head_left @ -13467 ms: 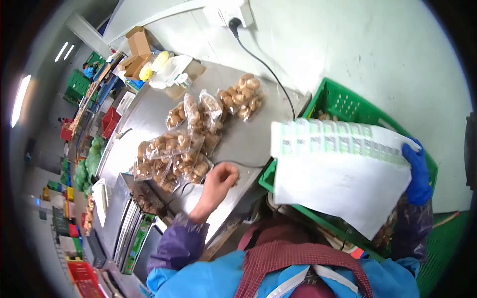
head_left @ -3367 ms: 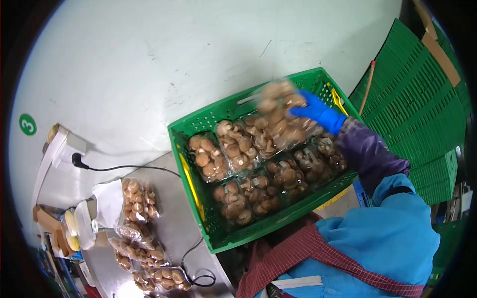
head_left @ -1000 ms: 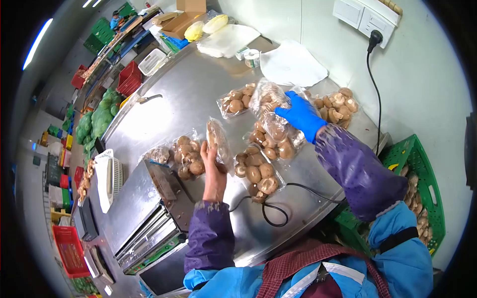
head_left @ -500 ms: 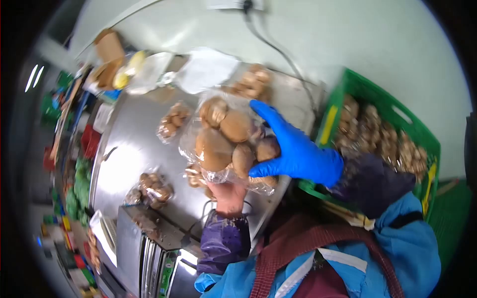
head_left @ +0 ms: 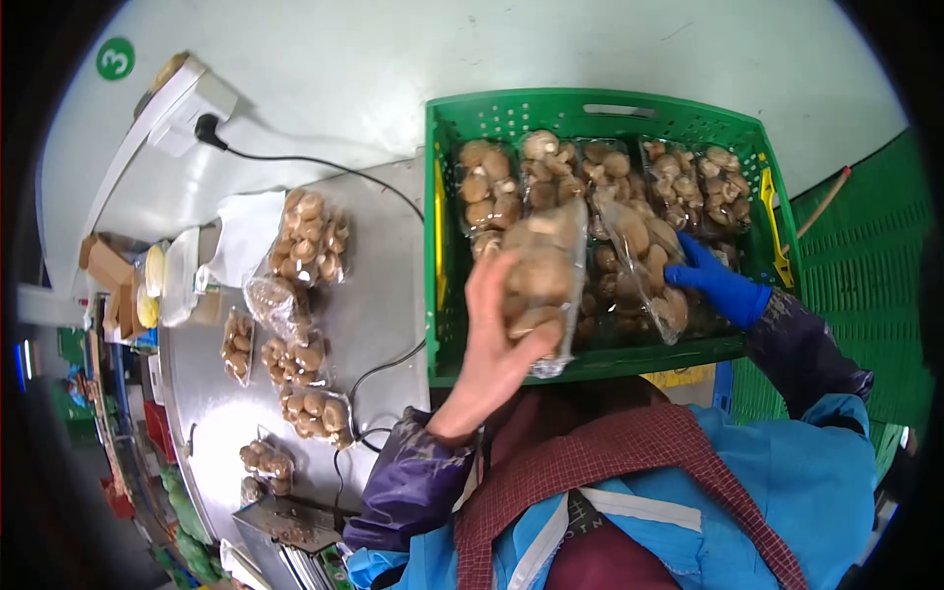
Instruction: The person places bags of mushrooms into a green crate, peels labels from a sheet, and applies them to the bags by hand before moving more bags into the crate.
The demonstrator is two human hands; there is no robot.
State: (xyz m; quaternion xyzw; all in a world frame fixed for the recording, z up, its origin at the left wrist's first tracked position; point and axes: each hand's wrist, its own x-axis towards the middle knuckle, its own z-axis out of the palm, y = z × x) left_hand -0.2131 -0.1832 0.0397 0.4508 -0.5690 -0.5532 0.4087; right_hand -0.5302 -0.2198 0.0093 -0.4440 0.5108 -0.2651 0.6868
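While my bare left hand (head_left: 492,344) pinches a bag of mushrooms (head_left: 546,265) between its fingers and thumb, my right hand (head_left: 723,285), in a blue glove, grips the right edge of a second bag (head_left: 644,261); both are shown in the head view. Each bag is at the near half of a green crate (head_left: 688,115), the first left of the second and partly blurred. The second bag tilts, its near end leaning right; whether either one touches the packs beneath it I cannot tell. Along the far wall of the crate, a row of filled packs (head_left: 551,177) lies side by side; further packs show below the bags I hold. Yellow handles (head_left: 775,221) mark the crate's left and right ends.

To the left, the metal desk (head_left: 379,231) carries more bagged mushrooms: a far group (head_left: 307,236) beside a white sheet (head_left: 246,236), a single bag (head_left: 236,344) towards the left edge, and nearer ones (head_left: 315,415) by a looped black cord (head_left: 388,364). A plug (head_left: 208,130) sits in the wall socket, far left. To the right of the crate stands green slatted plastic (head_left: 865,275).
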